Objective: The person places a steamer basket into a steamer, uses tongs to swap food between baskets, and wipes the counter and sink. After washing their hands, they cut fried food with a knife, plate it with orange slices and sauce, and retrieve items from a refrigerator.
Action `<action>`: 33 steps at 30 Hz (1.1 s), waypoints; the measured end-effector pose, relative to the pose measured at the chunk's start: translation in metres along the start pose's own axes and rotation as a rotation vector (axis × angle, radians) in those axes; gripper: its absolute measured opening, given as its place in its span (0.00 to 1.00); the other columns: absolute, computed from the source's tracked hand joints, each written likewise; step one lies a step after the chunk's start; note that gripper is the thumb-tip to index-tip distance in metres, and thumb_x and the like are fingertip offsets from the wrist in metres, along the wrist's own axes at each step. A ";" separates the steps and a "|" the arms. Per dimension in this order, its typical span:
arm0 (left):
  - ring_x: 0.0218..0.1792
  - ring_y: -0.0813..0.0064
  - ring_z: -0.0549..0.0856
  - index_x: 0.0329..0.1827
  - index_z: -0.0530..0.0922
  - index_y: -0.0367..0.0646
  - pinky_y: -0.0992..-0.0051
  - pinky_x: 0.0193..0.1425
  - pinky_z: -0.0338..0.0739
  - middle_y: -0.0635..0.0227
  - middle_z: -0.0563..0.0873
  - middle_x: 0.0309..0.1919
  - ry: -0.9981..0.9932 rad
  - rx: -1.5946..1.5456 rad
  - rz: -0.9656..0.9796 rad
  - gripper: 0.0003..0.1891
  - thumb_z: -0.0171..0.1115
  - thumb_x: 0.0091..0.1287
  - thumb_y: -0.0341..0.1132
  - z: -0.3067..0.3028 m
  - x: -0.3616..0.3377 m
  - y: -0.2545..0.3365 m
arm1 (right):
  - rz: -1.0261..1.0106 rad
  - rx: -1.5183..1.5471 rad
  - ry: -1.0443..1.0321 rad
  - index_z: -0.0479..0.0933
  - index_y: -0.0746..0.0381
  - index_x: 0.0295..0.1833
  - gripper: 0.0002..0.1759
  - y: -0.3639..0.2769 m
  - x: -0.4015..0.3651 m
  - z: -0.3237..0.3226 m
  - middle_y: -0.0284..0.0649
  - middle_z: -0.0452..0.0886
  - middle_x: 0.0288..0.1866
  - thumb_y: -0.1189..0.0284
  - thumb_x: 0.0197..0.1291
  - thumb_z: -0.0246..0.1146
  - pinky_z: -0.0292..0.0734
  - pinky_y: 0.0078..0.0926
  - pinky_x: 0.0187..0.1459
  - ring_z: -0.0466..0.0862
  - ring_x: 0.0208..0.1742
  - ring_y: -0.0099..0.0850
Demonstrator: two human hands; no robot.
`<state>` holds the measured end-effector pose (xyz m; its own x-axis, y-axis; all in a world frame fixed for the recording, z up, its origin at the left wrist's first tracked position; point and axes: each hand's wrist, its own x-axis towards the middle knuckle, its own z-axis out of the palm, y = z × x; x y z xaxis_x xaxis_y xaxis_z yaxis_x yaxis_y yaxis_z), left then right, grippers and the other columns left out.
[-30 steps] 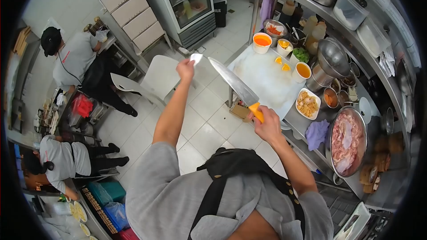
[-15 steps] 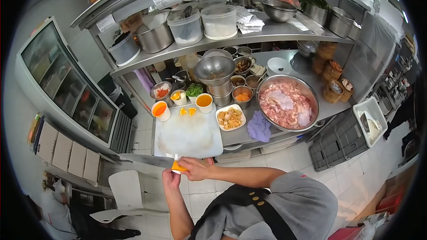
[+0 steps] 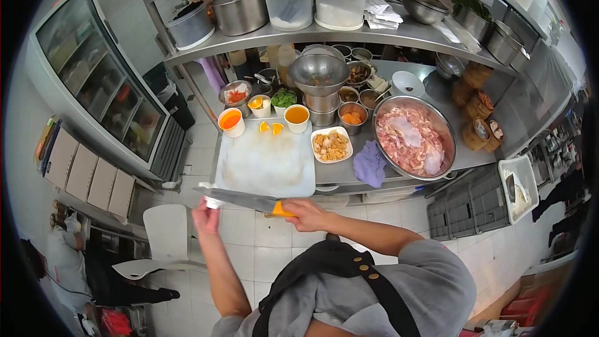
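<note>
My right hand [image 3: 306,214] is closed around the yellow handle of a large knife [image 3: 246,200]. Its wide blade extends leftward, just in front of the white cutting board [image 3: 265,171]. Near the blade's far end, my left hand [image 3: 206,217] pinches a crumpled white cloth [image 3: 213,202], possibly paper, wrapped against the metal. At the board's back lie two orange wedges [image 3: 271,128], between a cup of bright orange liquid [image 3: 231,122] and a cup of amber liquid [image 3: 297,117].
Right of the board are a dish of yellowish pieces [image 3: 331,145], a purple cloth [image 3: 370,164] and a big bowl of raw meat [image 3: 415,137]. Tubs line the shelf [image 3: 337,40] above. A white chair [image 3: 167,231] stands at left, with another person [image 3: 68,262] beyond it.
My left hand has moved with the white cloth from beside the yellow handle out to the blade's far end. The blade now lies across my front, and the view has shifted slightly.
</note>
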<state>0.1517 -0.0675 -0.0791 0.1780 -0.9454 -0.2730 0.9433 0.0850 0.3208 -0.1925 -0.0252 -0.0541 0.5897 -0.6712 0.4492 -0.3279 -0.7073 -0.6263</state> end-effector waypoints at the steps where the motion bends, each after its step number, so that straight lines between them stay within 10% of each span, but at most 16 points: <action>1: 0.62 0.52 0.73 0.66 0.60 0.28 0.54 0.68 0.68 0.47 0.71 0.62 -0.013 -0.058 0.019 0.28 0.45 0.58 0.17 -0.005 0.006 0.020 | 0.014 -0.013 -0.002 0.71 0.65 0.43 0.17 0.006 -0.011 -0.003 0.47 0.77 0.43 0.79 0.46 0.66 0.75 0.39 0.44 0.78 0.44 0.49; 6: 0.63 0.53 0.72 0.65 0.62 0.29 0.53 0.70 0.66 0.48 0.71 0.62 -0.237 0.285 0.280 0.27 0.52 0.60 0.23 0.018 -0.006 0.111 | 0.237 -0.027 0.024 0.72 0.63 0.40 0.12 0.035 -0.050 -0.014 0.47 0.79 0.36 0.80 0.47 0.64 0.77 0.38 0.36 0.81 0.37 0.46; 8: 0.62 0.56 0.74 0.65 0.62 0.29 0.57 0.70 0.66 0.49 0.73 0.60 -0.185 0.433 0.220 0.28 0.54 0.60 0.23 0.033 -0.010 0.101 | 0.846 0.708 -0.003 0.72 0.63 0.40 0.08 0.049 -0.040 -0.015 0.48 0.81 0.38 0.78 0.54 0.62 0.78 0.31 0.28 0.82 0.34 0.35; 10: 0.57 0.61 0.78 0.63 0.67 0.29 0.64 0.65 0.71 0.53 0.77 0.56 -0.211 0.511 0.203 0.24 0.54 0.62 0.25 0.033 -0.008 0.081 | 0.839 1.459 0.140 0.71 0.64 0.42 0.06 0.042 -0.019 -0.033 0.50 0.81 0.41 0.77 0.60 0.59 0.76 0.25 0.23 0.80 0.30 0.28; 13: 0.53 0.62 0.81 0.58 0.70 0.26 0.66 0.61 0.73 0.52 0.80 0.52 -0.097 0.541 0.236 0.19 0.53 0.62 0.21 0.063 -0.010 0.041 | 0.802 1.594 0.106 0.70 0.66 0.43 0.07 0.042 -0.004 -0.042 0.53 0.80 0.41 0.75 0.61 0.57 0.76 0.24 0.22 0.79 0.27 0.28; 15: 0.51 0.62 0.81 0.56 0.71 0.23 0.64 0.59 0.76 0.51 0.80 0.50 -0.143 0.579 0.207 0.18 0.53 0.62 0.20 0.084 -0.010 0.021 | 0.750 1.566 0.131 0.70 0.64 0.48 0.09 0.061 -0.001 -0.039 0.50 0.80 0.41 0.75 0.63 0.56 0.77 0.25 0.23 0.80 0.30 0.31; 18: 0.47 0.65 0.83 0.53 0.73 0.25 0.66 0.55 0.78 0.55 0.82 0.46 -0.208 0.672 0.180 0.16 0.53 0.61 0.19 0.113 0.009 -0.031 | 0.560 0.400 0.129 0.72 0.66 0.44 0.09 0.096 0.027 -0.001 0.49 0.80 0.39 0.81 0.56 0.58 0.79 0.32 0.35 0.81 0.35 0.36; 23: 0.34 0.83 0.80 0.50 0.79 0.33 0.84 0.37 0.73 0.70 0.83 0.37 -0.379 0.982 0.156 0.14 0.61 0.60 0.21 0.193 0.051 -0.146 | 0.286 -0.233 0.009 0.74 0.68 0.44 0.18 0.147 0.056 0.032 0.53 0.78 0.41 0.81 0.43 0.61 0.75 0.41 0.47 0.78 0.43 0.49; 27: 0.33 0.73 0.82 0.50 0.80 0.40 0.80 0.40 0.75 0.65 0.84 0.38 -0.707 1.215 0.718 0.16 0.60 0.57 0.21 0.283 0.123 -0.231 | 0.172 -0.456 -0.047 0.76 0.66 0.47 0.20 0.154 0.062 0.034 0.48 0.77 0.44 0.80 0.43 0.63 0.74 0.40 0.51 0.76 0.50 0.46; 31: 0.40 0.61 0.82 0.52 0.80 0.46 0.65 0.49 0.75 0.60 0.84 0.42 -0.751 1.596 0.971 0.20 0.62 0.54 0.25 0.353 0.150 -0.282 | 0.025 -0.088 0.643 0.78 0.63 0.47 0.18 0.038 0.068 -0.126 0.43 0.80 0.46 0.78 0.46 0.66 0.74 0.40 0.53 0.78 0.50 0.43; 33: 0.51 0.53 0.78 0.55 0.79 0.48 0.49 0.56 0.69 0.56 0.81 0.47 -0.597 2.351 0.913 0.23 0.64 0.53 0.32 0.366 0.138 -0.295 | -0.156 -0.371 0.991 0.76 0.67 0.46 0.13 0.000 0.078 -0.263 0.43 0.80 0.42 0.81 0.52 0.61 0.76 0.28 0.44 0.80 0.40 0.33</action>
<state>-0.2043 -0.3381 0.1204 -0.2711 -0.8765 0.3979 -0.9040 0.3738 0.2075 -0.3406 -0.1363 0.1486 -0.1632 -0.3308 0.9295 -0.6031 -0.7121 -0.3593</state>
